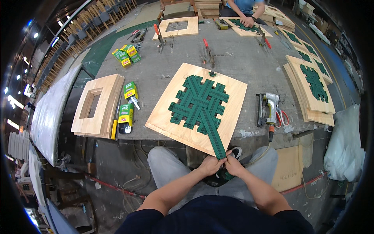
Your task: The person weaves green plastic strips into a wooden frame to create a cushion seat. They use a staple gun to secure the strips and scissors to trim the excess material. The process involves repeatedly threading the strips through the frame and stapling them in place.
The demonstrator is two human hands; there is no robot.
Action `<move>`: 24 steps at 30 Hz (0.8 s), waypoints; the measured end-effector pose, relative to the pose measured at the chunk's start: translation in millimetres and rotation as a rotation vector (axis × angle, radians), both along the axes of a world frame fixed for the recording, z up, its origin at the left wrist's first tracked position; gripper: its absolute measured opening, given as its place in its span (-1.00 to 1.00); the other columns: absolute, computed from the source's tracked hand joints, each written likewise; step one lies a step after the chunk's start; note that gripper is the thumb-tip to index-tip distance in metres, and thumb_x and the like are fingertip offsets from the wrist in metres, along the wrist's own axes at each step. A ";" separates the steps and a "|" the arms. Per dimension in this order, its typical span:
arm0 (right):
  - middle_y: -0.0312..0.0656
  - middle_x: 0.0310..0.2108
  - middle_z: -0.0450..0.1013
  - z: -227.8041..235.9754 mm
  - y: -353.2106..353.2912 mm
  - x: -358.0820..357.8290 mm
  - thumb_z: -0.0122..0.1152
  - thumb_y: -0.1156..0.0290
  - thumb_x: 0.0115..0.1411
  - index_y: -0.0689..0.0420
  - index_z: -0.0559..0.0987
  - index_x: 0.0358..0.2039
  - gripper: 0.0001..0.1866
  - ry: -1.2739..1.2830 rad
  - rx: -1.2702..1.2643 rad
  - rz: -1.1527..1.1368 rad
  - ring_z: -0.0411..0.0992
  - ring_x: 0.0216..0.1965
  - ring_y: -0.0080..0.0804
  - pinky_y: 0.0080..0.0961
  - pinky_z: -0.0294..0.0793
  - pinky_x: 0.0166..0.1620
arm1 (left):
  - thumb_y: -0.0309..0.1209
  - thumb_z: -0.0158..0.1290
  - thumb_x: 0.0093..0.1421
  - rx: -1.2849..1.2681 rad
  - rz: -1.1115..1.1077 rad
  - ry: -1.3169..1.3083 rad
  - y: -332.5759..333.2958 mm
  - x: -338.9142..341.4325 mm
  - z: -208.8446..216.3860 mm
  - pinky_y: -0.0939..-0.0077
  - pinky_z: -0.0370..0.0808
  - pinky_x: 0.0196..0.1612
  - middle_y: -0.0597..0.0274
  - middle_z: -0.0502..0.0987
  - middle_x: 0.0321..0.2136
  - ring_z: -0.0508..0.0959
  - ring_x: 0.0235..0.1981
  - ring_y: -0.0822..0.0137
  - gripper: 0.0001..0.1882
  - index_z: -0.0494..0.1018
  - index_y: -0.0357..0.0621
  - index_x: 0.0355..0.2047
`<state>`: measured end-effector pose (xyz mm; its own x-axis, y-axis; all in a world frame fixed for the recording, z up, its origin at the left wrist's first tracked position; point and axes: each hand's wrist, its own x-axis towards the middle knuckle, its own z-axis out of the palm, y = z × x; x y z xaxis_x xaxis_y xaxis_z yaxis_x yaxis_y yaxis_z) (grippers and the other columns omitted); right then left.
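Note:
A square plywood panel [163, 117] lies turned on the table in front of me, its near corner over the edge. Green webbing straps [200, 102] crisscross its middle, woven over and under, with short ends sticking out all round. One long strap [212, 134] runs from the weave to the near corner. My left hand [210, 165] and my right hand [234, 165] meet at that corner, fingers closed on the strap's end. Some dark green material hangs below them, partly hidden. To the right lie a pneumatic staple gun [269, 109] and red-handled scissors [285, 118].
Stacked wooden frames [97, 103] and green-yellow staple boxes [126, 113] stand at left. Webbed panels [311, 85] are piled at right. Red-handled clamps [207, 52] lie farther back. Across the table a co-worker's hands [248, 20] rest on another webbed panel. An air hose [259, 156] trails by my knee.

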<state>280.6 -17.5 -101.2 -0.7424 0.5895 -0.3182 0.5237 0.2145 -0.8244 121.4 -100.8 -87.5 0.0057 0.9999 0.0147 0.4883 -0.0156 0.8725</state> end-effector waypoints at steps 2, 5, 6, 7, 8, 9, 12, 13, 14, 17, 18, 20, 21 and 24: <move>0.10 -0.30 0.55 6.6 0.7 -3.6 -0.06 0.43 0.41 0.36 0.47 -0.08 -0.75 -0.045 -0.111 -0.062 0.58 -0.26 -0.11 -0.22 0.54 -0.19 | -0.12 -0.18 0.50 -0.037 -0.007 0.117 -2.5 -2.8 -6.0 -0.01 0.47 0.10 -0.11 0.56 0.06 0.55 0.04 -0.22 -0.52 0.31 0.39 0.40; 0.18 -0.22 0.56 22.5 4.1 -3.4 -0.01 0.41 0.39 0.35 0.49 -0.08 -0.74 -0.114 -0.160 -0.058 0.59 -0.22 0.00 -0.17 0.55 -0.14 | -0.21 -0.13 0.49 -0.167 -0.037 0.207 3.3 -3.4 -1.8 0.10 0.39 0.27 0.14 0.46 0.27 0.47 0.24 -0.03 -0.55 0.39 0.22 0.34; 0.17 -0.22 0.58 26.7 2.8 0.5 0.09 0.35 0.34 0.30 0.53 -0.07 -0.71 -0.165 0.033 -0.032 0.60 -0.18 0.05 -0.15 0.57 -0.11 | -0.20 -0.12 0.49 -0.140 -0.030 0.231 2.4 -3.0 -0.6 0.10 0.42 0.25 0.14 0.48 0.26 0.49 0.22 -0.03 -0.56 0.40 0.21 0.33; 0.17 -0.21 0.60 34.1 3.7 1.5 0.19 0.29 0.30 0.25 0.58 -0.05 -0.67 -0.214 0.226 0.006 0.61 -0.14 0.10 -0.14 0.58 -0.08 | -0.20 -0.11 0.49 -0.114 -0.010 0.258 0.8 -4.6 0.2 0.09 0.44 0.22 0.14 0.49 0.24 0.51 0.20 -0.03 -0.57 0.42 0.19 0.32; 0.13 -0.22 0.61 44.3 12.9 9.6 0.23 0.27 0.28 0.22 0.61 -0.09 -0.69 -0.199 0.192 -0.032 0.61 -0.14 0.06 -0.15 0.58 -0.08 | -0.19 -0.11 0.49 -0.109 0.009 0.283 0.0 -3.6 0.7 0.09 0.48 0.18 0.13 0.51 0.21 0.53 0.17 -0.02 -0.58 0.44 0.15 0.30; 0.09 -0.24 0.62 62.5 25.3 13.3 0.27 0.25 0.26 0.20 0.64 -0.13 -0.70 -0.180 0.154 -0.064 0.62 -0.14 0.03 -0.16 0.58 -0.08 | -0.20 -0.10 0.49 -0.020 0.017 0.338 -1.2 -4.6 -0.6 0.10 0.49 0.17 0.10 0.54 0.18 0.55 0.15 -0.01 -0.59 0.47 0.13 0.27; -0.03 -0.38 0.63 108.3 92.1 27.4 0.33 0.28 0.23 0.17 0.68 -0.23 -0.77 -0.059 0.416 -0.418 0.63 -0.30 -0.14 -0.24 0.58 -0.17 | -0.21 -0.06 0.46 0.015 0.088 0.289 -4.7 -2.9 -1.2 0.05 0.51 0.11 0.09 0.60 0.09 0.58 0.07 -0.05 -0.62 0.52 0.10 0.20; 0.01 -0.36 0.63 125.2 125.2 33.2 0.32 0.28 0.25 0.19 0.68 -0.22 -0.76 -0.024 0.448 -0.498 0.64 -0.29 -0.12 -0.21 0.58 -0.18 | -0.22 -0.05 0.46 0.018 0.103 0.273 -5.3 -2.8 0.7 0.04 0.52 0.09 0.09 0.62 0.06 0.59 0.05 -0.06 -0.63 0.54 0.09 0.19; 0.04 -0.33 0.64 132.1 153.2 39.0 0.31 0.25 0.26 0.21 0.67 -0.23 -0.74 -0.030 0.522 -0.652 0.64 -0.27 -0.06 -0.19 0.58 -0.16 | -0.22 -0.04 0.45 0.028 0.115 0.256 -3.1 -2.7 2.9 0.03 0.53 0.07 0.09 0.63 0.04 0.61 0.02 -0.07 -0.64 0.55 0.09 0.17; 0.13 -0.26 0.64 132.6 229.7 64.4 0.40 0.11 0.17 0.30 0.67 -0.20 -0.56 -0.364 0.636 -0.735 0.62 -0.15 0.09 -0.14 0.58 -0.06 | -0.23 -0.01 0.43 0.076 0.092 0.234 3.4 2.5 0.2 0.00 0.55 0.03 0.05 0.66 -0.02 0.62 -0.03 -0.11 -0.66 0.58 0.08 0.13; 0.16 -0.25 0.64 131.9 243.2 58.0 0.43 0.08 0.13 0.32 0.67 -0.20 -0.51 -0.474 0.611 -0.695 0.62 -0.14 0.11 -0.13 0.58 -0.05 | -0.23 0.00 0.43 0.094 0.091 0.253 4.1 1.8 -1.6 0.00 0.55 0.02 0.04 0.66 -0.04 0.63 -0.05 -0.11 -0.66 0.59 0.08 0.12; 0.26 -0.17 0.61 128.5 258.2 37.6 0.48 -0.01 0.02 0.37 0.67 -0.16 -0.37 -0.614 0.554 -0.631 0.59 -0.07 0.19 -0.08 0.56 0.03 | -0.22 0.00 0.42 0.116 0.107 0.299 1.0 -1.2 -4.6 0.00 0.55 0.00 0.02 0.66 -0.06 0.63 -0.07 -0.12 -0.67 0.59 0.08 0.11; 0.27 -0.16 0.61 124.7 262.0 33.5 0.47 0.00 0.02 0.38 0.67 -0.15 -0.37 -0.606 0.579 -0.633 0.59 -0.06 0.19 -0.08 0.56 0.03 | -0.22 0.01 0.42 0.117 0.110 0.315 0.1 -2.6 -6.6 0.00 0.55 -0.02 0.01 0.66 -0.08 0.64 -0.09 -0.11 -0.67 0.60 0.08 0.10; 0.20 -0.18 0.62 122.1 262.2 19.9 0.46 0.27 -0.01 0.40 0.62 -0.15 -0.50 -0.548 0.585 -0.668 0.63 -0.13 0.09 -0.14 0.60 -0.05 | -0.20 0.02 0.41 0.208 0.144 0.354 -1.9 -4.0 -15.1 0.00 0.56 -0.10 -0.01 0.67 -0.16 0.65 -0.17 -0.09 -0.67 0.61 0.06 0.09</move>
